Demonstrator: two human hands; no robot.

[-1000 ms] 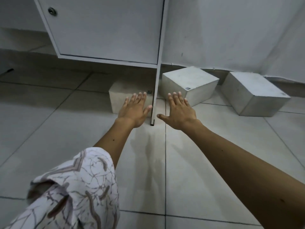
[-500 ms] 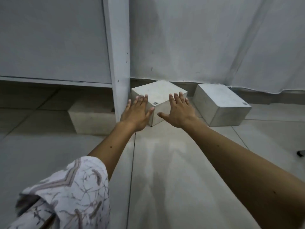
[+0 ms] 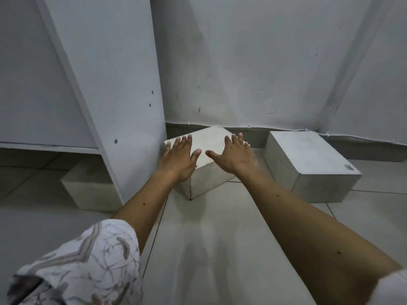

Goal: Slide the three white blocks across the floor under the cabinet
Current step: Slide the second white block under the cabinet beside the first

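Observation:
Three white blocks lie on the tiled floor. One block [image 3: 90, 190] sits in shadow under the white cabinet [image 3: 105, 84], left of its side panel. The middle block [image 3: 209, 148] stands cornerwise just right of that panel. My left hand [image 3: 179, 158] and my right hand [image 3: 233, 155] are spread flat over its top, fingers apart; whether the palms touch it I cannot tell. The third block [image 3: 308, 166] rests further right, near the wall.
The cabinet's side panel [image 3: 132, 137] reaches down to the floor between the first and middle blocks. A white wall [image 3: 264, 62] with a dark skirting strip runs behind the blocks. Pale floor tiles [image 3: 209, 249] stretch toward me.
My view has swung right and closer. Both hands moved from the floor in front of the cabinet panel up over the middle block.

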